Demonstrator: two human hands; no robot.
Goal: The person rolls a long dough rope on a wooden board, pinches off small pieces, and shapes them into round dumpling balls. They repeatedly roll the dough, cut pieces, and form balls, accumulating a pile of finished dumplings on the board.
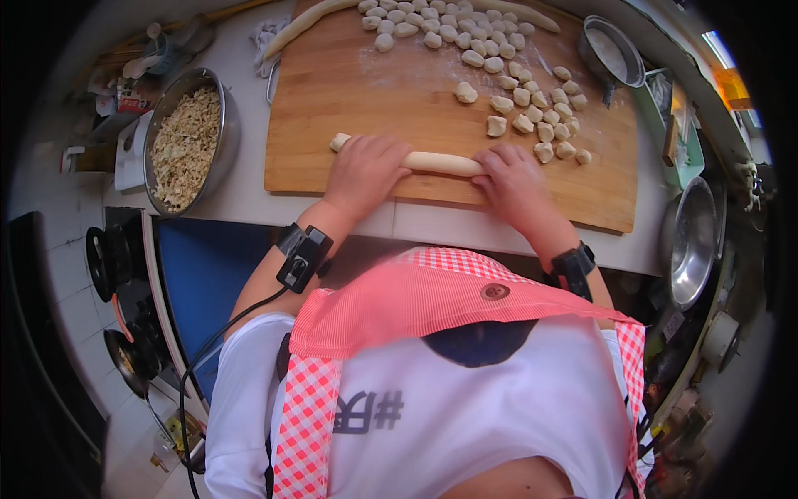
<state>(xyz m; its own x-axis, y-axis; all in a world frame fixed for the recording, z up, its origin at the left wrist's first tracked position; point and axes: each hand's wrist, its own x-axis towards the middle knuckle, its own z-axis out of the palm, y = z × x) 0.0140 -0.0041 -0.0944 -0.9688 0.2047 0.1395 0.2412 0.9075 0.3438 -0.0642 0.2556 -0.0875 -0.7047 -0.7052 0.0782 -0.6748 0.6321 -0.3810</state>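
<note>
A rope of dough [441, 163] lies along the near part of a wooden board [386, 93]. My left hand [372, 163] rests over it near its left end, which pokes out past the fingers. On the rope's right end is my right hand [508, 169], thumb and fingers around it. Small cut dough pieces [533, 114] lie beyond my right hand, and floured round ones [461, 25] crowd the far side. Longer dough ropes [299, 28] lie along the board's far edge. The undersides of both hands are hidden.
At the left stands a steel bowl [232, 134] of chopped filling [187, 146]. A sieve with flour [608, 53] sits at the board's far right corner, beside a green tray [692, 168]. An empty steel basin [691, 243] is at the right. A cable runs from my left wrist.
</note>
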